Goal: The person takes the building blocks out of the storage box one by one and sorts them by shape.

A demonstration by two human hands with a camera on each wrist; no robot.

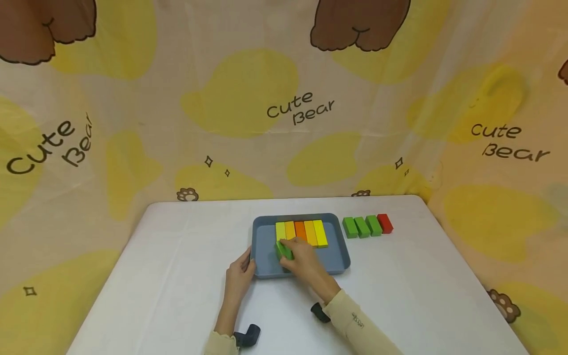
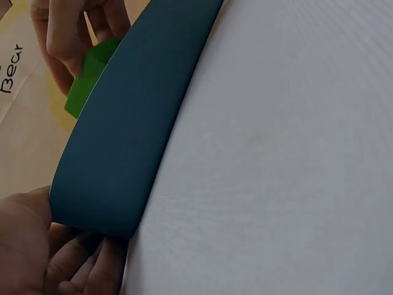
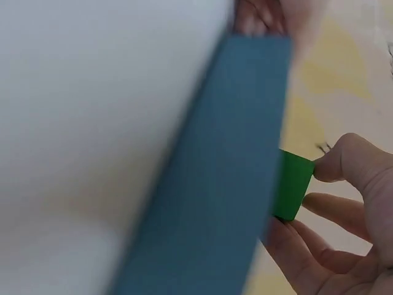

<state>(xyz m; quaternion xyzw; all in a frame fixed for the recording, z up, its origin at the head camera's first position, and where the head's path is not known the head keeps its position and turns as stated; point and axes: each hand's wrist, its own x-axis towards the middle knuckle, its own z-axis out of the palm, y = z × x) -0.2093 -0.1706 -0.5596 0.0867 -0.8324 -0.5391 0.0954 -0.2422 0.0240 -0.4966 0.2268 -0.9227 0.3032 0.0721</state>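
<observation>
A grey-blue tray (image 1: 266,268) lies on the white table. My left hand (image 1: 239,275) holds it at its left side, near the front corner; in the left wrist view the fingers bend in against the tray's end. Over the tray, my right hand (image 1: 305,261) pinches a green block (image 1: 283,250) between thumb and fingers. That block is just in front of the left end of a row of yellow and orange blocks (image 1: 319,233) standing side by side in the tray. The right wrist view shows the green block (image 3: 293,184) partly behind the tray wall.
To the right of the tray, three green blocks (image 1: 362,227) and a red block (image 1: 385,223) are lined up on the table (image 1: 408,286). Behind the table hangs a patterned cloth (image 1: 248,93). Black wrist devices (image 1: 248,336) are on both forearms.
</observation>
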